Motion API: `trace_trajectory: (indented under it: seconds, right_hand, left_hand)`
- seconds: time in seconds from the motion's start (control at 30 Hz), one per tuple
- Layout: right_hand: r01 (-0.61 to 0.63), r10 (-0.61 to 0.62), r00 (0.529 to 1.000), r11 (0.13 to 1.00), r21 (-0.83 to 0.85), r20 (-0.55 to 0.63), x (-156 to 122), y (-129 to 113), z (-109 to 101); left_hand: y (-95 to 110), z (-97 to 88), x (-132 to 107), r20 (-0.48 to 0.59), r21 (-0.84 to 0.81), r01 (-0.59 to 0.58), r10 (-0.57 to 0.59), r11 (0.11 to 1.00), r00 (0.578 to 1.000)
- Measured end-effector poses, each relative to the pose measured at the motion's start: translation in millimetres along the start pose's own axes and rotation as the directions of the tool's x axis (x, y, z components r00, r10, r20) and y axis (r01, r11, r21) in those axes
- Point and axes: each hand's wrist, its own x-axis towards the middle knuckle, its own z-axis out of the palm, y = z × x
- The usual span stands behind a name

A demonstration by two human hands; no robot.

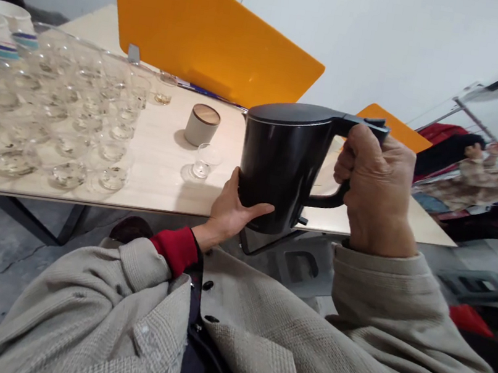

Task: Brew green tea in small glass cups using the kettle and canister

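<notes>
1. Black electric kettle [280,166], lid closed, is held up in both hands just beyond the near edge of the table, with its base about level with that edge.
2. Right hand [377,190] is closed in a firm fist around the kettle's handle.
3. Left hand [231,209] is open, its palm and spread fingers cupped against the lower side of the kettle's body, supporting it without wrapping around it.
4. Just left of the kettle, a small empty-looking drinking glass [203,161] and a beige canister with a wooden lid [202,124] stand on the pale wood-look table [160,186], near each other but not touching.
5. Further left, rows of clear glasses [71,122] crowd the table, each holding a little liquid, with white striped cups [3,13] beyond them.
6. Orange divider panels [207,24] rise behind the tabletop.
7. At far right, a co-worker's patterned sleeve [479,177] shows, apart from the person's own beige tweed sleeves [382,294].
</notes>
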Motion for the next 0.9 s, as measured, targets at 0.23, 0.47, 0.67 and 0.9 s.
trace_trajectory:
  seconds: [0.23, 0.47, 0.67, 0.9]
  right_hand:
    - [-0.024, 0.047, 0.986, 0.990, 0.141, -0.163, 9, 50, 10]
    - [-0.011, 0.011, 0.989, 1.000, 0.002, -0.146, 34, 94, 18]
    - [-0.018, 0.022, 0.988, 1.000, 0.022, -0.154, 53, 126, 21]
    - [-0.006, 0.021, 0.976, 0.997, 0.073, -0.217, 70, 159, 27]
  left_hand:
    - [-13, -8.5, 28, -0.013, 0.255, -0.131, 0.139, 0.958, 0.990]
    - [-28, -7.4, 55, 0.012, 0.396, -0.228, 0.243, 0.890, 0.970]
    - [-31, 0.2, 39, 0.094, 0.494, -0.311, 0.306, 0.812, 0.947]
    - [-20, -18.3, 0, 0.314, 0.492, -0.457, 0.339, 0.741, 0.887]
